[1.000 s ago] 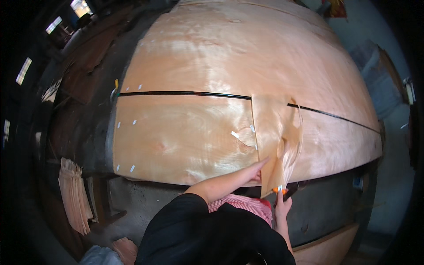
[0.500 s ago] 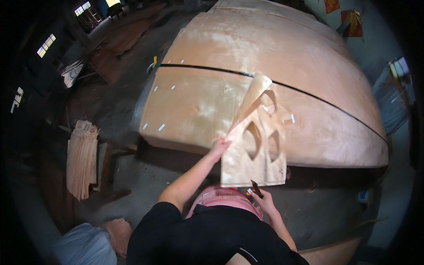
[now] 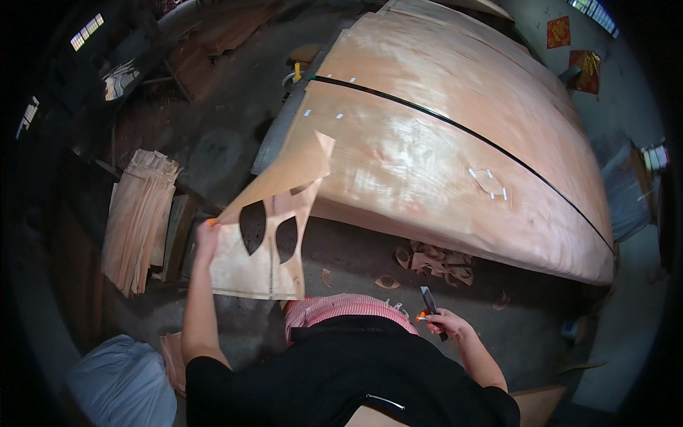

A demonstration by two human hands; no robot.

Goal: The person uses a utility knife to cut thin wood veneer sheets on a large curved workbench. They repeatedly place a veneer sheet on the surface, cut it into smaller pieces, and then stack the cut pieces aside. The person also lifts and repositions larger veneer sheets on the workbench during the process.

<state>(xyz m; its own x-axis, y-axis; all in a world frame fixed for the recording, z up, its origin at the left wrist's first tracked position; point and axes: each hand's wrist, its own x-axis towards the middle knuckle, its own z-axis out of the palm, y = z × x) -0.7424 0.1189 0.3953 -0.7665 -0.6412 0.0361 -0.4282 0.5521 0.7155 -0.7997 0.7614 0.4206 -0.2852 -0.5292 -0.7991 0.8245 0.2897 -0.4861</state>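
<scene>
My left hand [image 3: 206, 238], out to the left, is closed on the edge of a thin wood veneer sheet [image 3: 238, 274] with leaf-shaped holes cut through it. The sheet hangs in the air, its upper part curling over beside the corner of a large veneer-covered stack [image 3: 398, 156]. In front of my waist, my right hand [image 3: 453, 326] grips a dark flat-bladed knife [image 3: 429, 302] with its blade pointing up. Something orange shows at the fingertips of both hands. On the stack, short white tape pieces surround a leaf-shaped outline [image 3: 489, 182].
A black strip [image 3: 462, 124] runs across the stack. Cut veneer scraps [image 3: 441, 263] lie on the floor under its near edge. A bundle of veneer strips [image 3: 139, 224] stands at the left, with a pale plastic bag [image 3: 124, 384] at lower left.
My left hand has carried the veneer sheet leftward off the stack, uncovering the taped outline. The knife stays in my right hand, now a little further right. The view has shifted.
</scene>
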